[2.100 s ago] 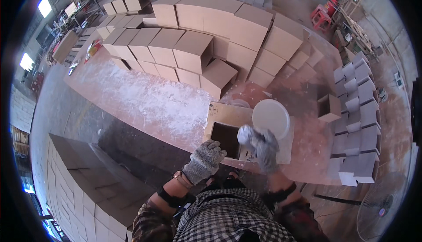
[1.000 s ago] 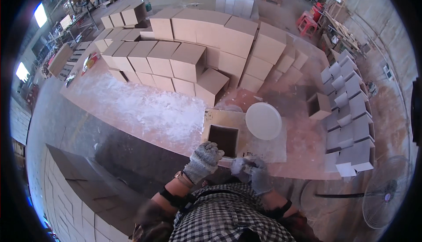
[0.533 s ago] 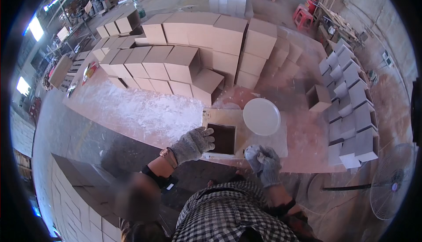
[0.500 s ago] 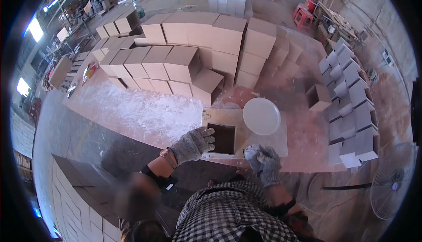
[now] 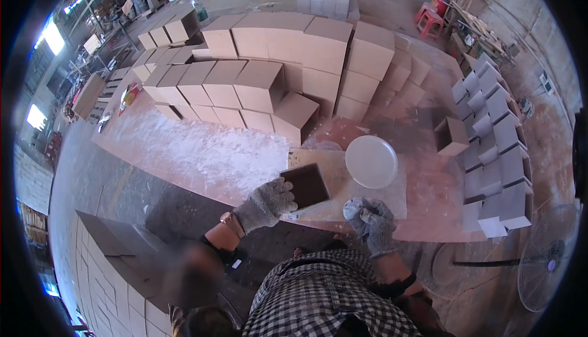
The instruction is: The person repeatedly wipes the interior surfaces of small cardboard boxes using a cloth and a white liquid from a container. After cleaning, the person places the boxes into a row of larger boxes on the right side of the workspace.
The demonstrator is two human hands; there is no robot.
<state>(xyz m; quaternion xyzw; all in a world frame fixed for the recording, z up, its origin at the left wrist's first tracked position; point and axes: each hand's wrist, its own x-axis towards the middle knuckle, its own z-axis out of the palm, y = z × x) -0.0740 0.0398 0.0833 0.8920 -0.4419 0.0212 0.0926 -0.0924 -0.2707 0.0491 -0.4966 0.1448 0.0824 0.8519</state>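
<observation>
My left hand [image 5: 267, 203], in a grey knit glove, grips the left wall of a small open cardboard box [image 5: 310, 185], fingers over its rim. The box stands at a tilt over a board [image 5: 336, 208] on the work table, its dark inside facing up. My right hand [image 5: 372, 222], also gloved, is closed just right of the box, apart from it. Its fingertips look whitish; whatever they may hold cannot be made out. A round white dish or lid [image 5: 371, 162] lies on the board beyond my right hand.
Brown cardboard boxes [image 5: 257, 83] are stacked along the far side, with white powder [image 5: 202, 147] before them. One brown box [image 5: 451, 136] stands at right, near rows of grey-white boxes [image 5: 493, 147]. A fan [image 5: 550, 265] is at far right, more cartons [image 5: 104, 276] at lower left.
My left hand has turned and tilted the box, which sat square on the board before. My right hand keeps its closed shape. The whole view has shifted slightly.
</observation>
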